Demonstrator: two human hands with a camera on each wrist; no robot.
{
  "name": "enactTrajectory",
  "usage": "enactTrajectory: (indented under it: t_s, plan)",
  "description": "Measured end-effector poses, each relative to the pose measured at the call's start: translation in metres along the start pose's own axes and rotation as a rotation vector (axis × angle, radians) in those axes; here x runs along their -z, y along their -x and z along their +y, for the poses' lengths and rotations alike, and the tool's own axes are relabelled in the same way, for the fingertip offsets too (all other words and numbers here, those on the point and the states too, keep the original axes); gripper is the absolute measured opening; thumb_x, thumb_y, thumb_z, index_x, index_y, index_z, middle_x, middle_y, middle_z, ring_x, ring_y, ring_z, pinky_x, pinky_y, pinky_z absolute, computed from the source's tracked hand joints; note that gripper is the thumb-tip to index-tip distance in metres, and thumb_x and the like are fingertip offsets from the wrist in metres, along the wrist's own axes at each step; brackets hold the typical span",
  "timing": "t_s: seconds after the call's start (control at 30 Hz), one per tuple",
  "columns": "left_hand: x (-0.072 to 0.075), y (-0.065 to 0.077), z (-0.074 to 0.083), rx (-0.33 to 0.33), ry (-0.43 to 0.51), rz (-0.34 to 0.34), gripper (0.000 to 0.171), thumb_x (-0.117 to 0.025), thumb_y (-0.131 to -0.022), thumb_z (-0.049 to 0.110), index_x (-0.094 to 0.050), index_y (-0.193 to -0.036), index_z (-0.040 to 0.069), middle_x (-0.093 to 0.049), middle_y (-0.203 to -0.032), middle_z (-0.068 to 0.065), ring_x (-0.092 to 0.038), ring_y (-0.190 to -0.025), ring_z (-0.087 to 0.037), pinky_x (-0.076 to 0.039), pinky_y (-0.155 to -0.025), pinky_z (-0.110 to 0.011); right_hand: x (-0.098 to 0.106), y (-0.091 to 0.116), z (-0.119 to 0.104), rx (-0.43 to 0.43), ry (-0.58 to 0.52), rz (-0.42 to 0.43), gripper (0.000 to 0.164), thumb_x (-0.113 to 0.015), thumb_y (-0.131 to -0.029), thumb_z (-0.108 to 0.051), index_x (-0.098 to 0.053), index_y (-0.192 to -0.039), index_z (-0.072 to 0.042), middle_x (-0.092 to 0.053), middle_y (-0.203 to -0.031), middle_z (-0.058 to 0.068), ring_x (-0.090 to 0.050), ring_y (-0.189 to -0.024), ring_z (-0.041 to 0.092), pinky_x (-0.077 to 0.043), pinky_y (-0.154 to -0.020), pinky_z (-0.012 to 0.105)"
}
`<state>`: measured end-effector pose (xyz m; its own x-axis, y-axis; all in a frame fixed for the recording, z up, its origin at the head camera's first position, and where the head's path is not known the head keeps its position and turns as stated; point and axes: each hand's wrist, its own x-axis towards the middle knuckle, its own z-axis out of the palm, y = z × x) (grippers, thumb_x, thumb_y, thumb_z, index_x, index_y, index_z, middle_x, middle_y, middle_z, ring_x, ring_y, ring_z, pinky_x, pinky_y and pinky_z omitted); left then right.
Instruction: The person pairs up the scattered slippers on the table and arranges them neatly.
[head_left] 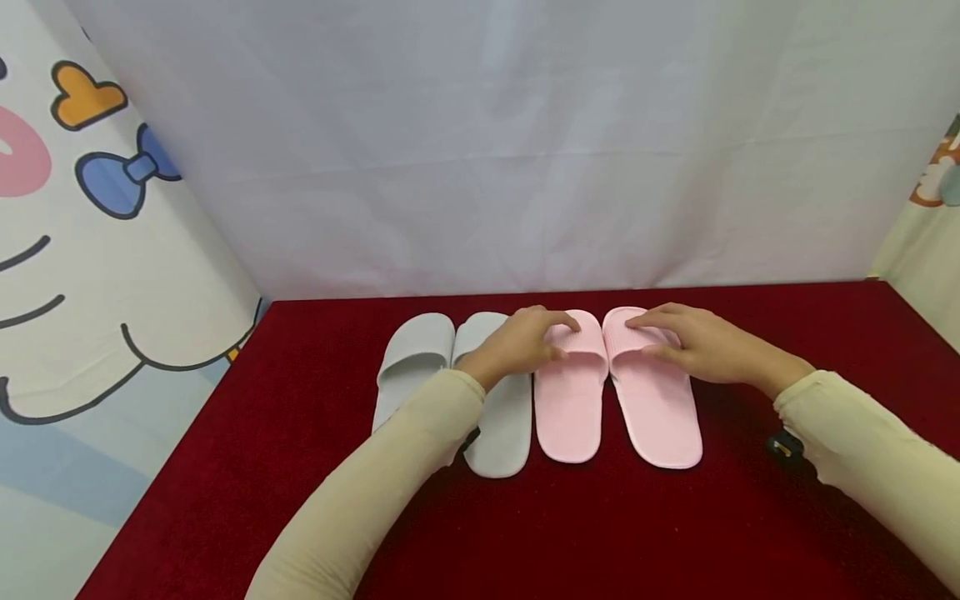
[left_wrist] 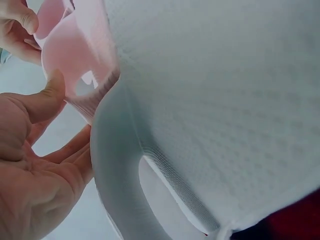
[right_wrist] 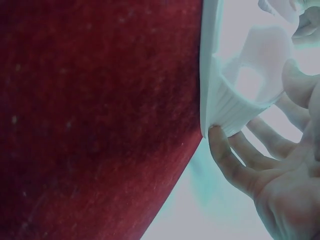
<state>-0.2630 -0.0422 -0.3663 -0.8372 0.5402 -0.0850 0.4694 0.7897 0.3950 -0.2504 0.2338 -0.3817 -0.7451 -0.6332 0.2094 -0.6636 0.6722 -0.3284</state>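
Four slippers lie side by side on the red table point(head_left: 300, 467), toes pointing away from me. The two on the left are grey point(head_left: 408, 358) point(head_left: 502, 425), the two on the right pink point(head_left: 570, 408) point(head_left: 660, 408). My left hand point(head_left: 551, 333) reaches across the inner grey slipper and rests its fingers on the left pink slipper's strap. In the left wrist view its thumb point(left_wrist: 52, 85) touches that pink strap point(left_wrist: 75, 50) beside the grey slipper point(left_wrist: 210, 100). My right hand point(head_left: 660, 329) lies over the right pink slipper's strap, with a fingertip point(right_wrist: 217, 135) touching the strap's edge point(right_wrist: 240, 100).
A white cloth backdrop point(head_left: 480, 150) hangs behind the table. A cartoon-printed panel point(head_left: 90, 250) stands at the left, and another panel edge point(head_left: 937, 183) shows at the right. Red cloth point(head_left: 750, 533) stretches in front of the slippers and to both sides.
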Motion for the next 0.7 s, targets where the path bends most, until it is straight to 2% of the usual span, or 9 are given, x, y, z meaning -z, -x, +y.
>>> enactTrajectory:
  t_s: [0.13, 0.3, 0.47, 0.57, 0.7]
  plan:
    - [-0.001, 0.002, 0.000, 0.017, 0.014, -0.013, 0.042, -0.072, -0.092, 0.016, -0.064, -0.133, 0.019, -0.062, -0.133, -0.010, -0.055, -0.126, -0.024, -0.042, -0.109, -0.037, -0.002, -0.001, 0.000, -0.029, -0.024, -0.029, 0.037, -0.068, -0.094, -0.017, -0.065, -0.130, -0.010, -0.065, -0.129, 0.017, -0.058, -0.123, 0.036, -0.045, -0.102, 0.054]
    - [-0.004, 0.004, -0.002, 0.004, 0.000, 0.005, 0.043, -0.071, -0.092, 0.016, -0.063, -0.134, 0.019, -0.064, -0.130, -0.011, -0.057, -0.121, -0.024, -0.045, -0.105, -0.038, -0.005, -0.002, 0.001, -0.041, -0.045, -0.039, 0.038, -0.067, -0.094, -0.017, -0.064, -0.131, -0.009, -0.063, -0.131, 0.017, -0.057, -0.125, 0.036, -0.043, -0.104, 0.054]
    - [-0.009, 0.007, -0.001, -0.031, -0.006, 0.034, 0.043, -0.070, -0.093, 0.016, -0.061, -0.135, 0.015, -0.063, -0.133, -0.010, -0.054, -0.129, -0.023, -0.043, -0.109, -0.037, -0.009, 0.002, 0.002, -0.050, -0.079, -0.055, 0.039, -0.064, -0.097, -0.016, -0.060, -0.135, -0.008, -0.059, -0.136, 0.017, -0.053, -0.129, 0.036, -0.041, -0.106, 0.055]
    - [-0.013, 0.012, 0.003, -0.028, 0.004, 0.057, 0.047, -0.070, -0.094, 0.019, -0.057, -0.139, 0.016, -0.056, -0.142, -0.009, -0.051, -0.135, -0.022, -0.042, -0.112, -0.037, -0.011, 0.006, 0.002, -0.050, -0.091, -0.065, 0.042, -0.062, -0.098, -0.020, -0.057, -0.138, -0.007, -0.055, -0.140, 0.018, -0.048, -0.133, 0.038, -0.037, -0.109, 0.057]
    - [-0.017, 0.025, 0.012, -0.029, 0.021, 0.103, 0.051, -0.070, -0.094, 0.023, -0.053, -0.142, 0.020, -0.050, -0.147, -0.009, -0.054, -0.133, -0.023, -0.044, -0.110, -0.038, -0.014, 0.015, 0.001, -0.052, -0.080, -0.065, 0.052, -0.061, -0.099, -0.028, -0.048, -0.146, -0.008, -0.047, -0.147, 0.019, -0.040, -0.137, 0.041, -0.032, -0.110, 0.060]
